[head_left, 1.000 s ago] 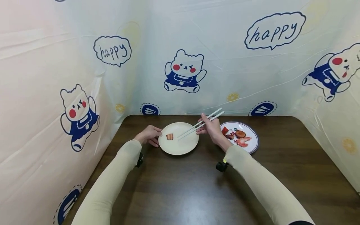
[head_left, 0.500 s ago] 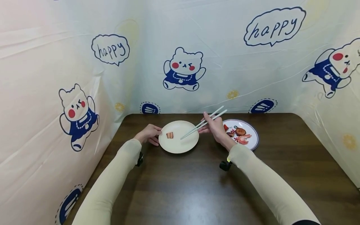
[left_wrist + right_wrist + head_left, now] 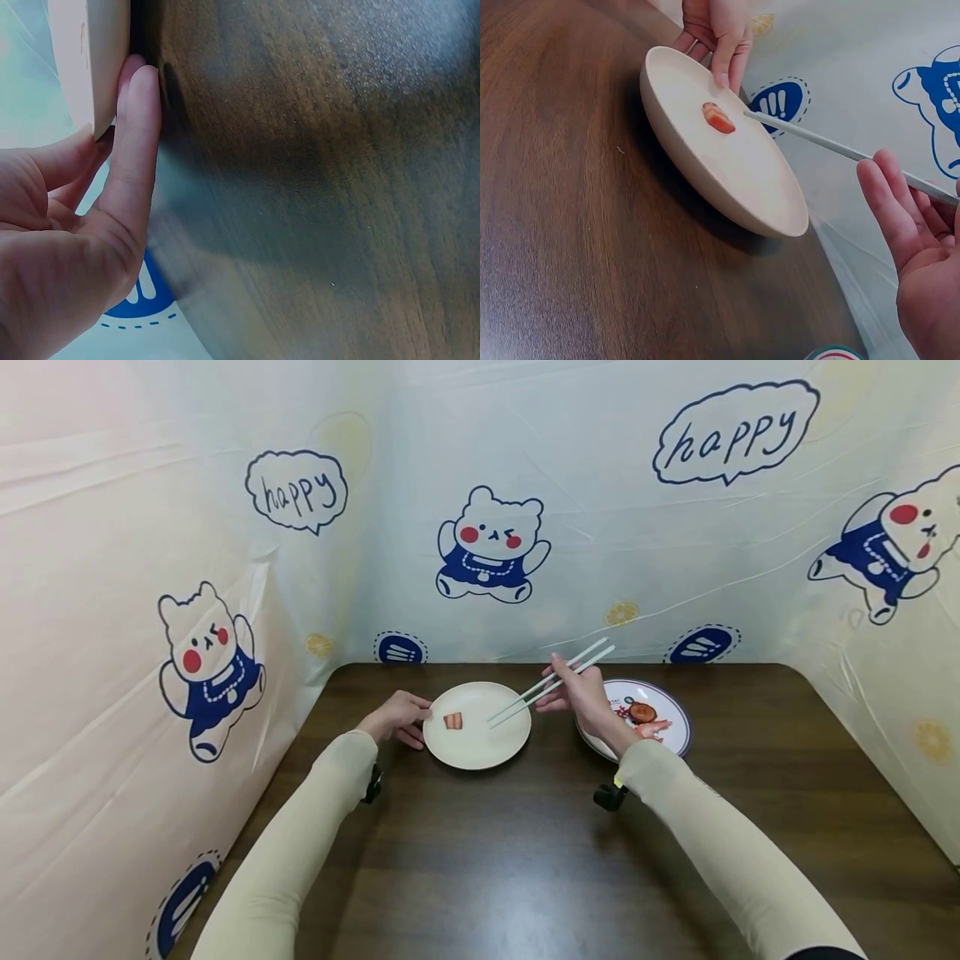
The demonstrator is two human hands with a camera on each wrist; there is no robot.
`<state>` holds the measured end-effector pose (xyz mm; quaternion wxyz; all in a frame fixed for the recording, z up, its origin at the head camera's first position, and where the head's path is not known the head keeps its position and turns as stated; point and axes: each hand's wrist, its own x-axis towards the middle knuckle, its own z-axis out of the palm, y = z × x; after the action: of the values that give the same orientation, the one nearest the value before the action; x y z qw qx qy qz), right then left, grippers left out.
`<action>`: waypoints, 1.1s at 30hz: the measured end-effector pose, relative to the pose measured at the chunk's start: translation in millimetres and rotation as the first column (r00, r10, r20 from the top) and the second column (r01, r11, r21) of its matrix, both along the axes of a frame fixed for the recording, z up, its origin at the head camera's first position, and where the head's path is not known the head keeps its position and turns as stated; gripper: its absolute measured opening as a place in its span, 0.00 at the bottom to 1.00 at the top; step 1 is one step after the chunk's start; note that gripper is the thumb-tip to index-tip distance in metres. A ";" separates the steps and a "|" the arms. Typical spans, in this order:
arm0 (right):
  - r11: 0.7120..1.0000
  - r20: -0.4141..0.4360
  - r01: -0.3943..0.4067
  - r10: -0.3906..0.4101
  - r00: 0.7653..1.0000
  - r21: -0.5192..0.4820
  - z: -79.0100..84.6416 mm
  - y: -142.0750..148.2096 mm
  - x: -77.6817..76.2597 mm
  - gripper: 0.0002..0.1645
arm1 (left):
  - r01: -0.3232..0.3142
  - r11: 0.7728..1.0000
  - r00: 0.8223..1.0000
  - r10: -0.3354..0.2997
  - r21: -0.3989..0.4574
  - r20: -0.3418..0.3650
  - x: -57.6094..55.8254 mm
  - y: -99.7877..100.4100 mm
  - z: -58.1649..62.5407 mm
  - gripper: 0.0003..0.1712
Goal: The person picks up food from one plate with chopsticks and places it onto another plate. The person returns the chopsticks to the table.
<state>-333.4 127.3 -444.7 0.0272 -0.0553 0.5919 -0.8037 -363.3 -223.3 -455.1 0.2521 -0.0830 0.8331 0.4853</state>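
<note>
A cream plate (image 3: pixel 480 756) lies at the back middle of the table. My left hand (image 3: pixel 397 718) pinches its left rim; in the left wrist view the thumb is on the upper side and fingers (image 3: pixel 139 127) reach beneath. On the plate, left of centre, is a small red-and-white striped piece that looks like bacon (image 3: pixel 453 721). My right hand (image 3: pixel 583 693) holds a pair of pale chopsticks (image 3: pixel 592 648), their tips over the plate's right half, apart from the bacon. In the right wrist view, one chopstick (image 3: pixel 810 136) shows, with nothing at its tip.
A blue-rimmed white plate (image 3: pixel 682 747) stands to the right, partly hidden by my right hand and wrist. It carries a round brown slice (image 3: pixel 642 712) and a pinkish piece (image 3: pixel 652 728). A printed curtain (image 3: pixel 585 485) hangs behind the dark wooden table (image 3: pixel 487 860).
My right hand has moved right and slightly up with the chopsticks, drawing their tips farther from the bacon and covering more of the blue-rimmed plate. The left hand and cream plate have stayed put.
</note>
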 end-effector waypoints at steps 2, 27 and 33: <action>1.000 0.013 -0.004 0.004 1.000 -0.014 0.5 1.9 -0.7 0.33 | -0.002 1.000 1.000 0.002 0.001 0.002 -0.5 -0.3 -0.2 0.24; 1.000 0.082 0.003 -0.001 0.997 -0.029 6.6 29.0 -4.2 0.30 | 0.016 1.000 1.000 -0.016 0.002 -0.012 -0.1 -0.4 -3.8 0.24; 1.000 0.071 -0.004 0.006 0.997 -0.025 7.5 35.0 -2.8 0.25 | 0.019 1.000 1.000 -0.019 -0.006 -0.013 1.2 0.4 0.3 0.24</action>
<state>-336.2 162.3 -437.2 0.0493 -0.0285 0.5805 -0.8123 -362.0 -222.9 -454.8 0.2507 -0.0726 0.8369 0.4811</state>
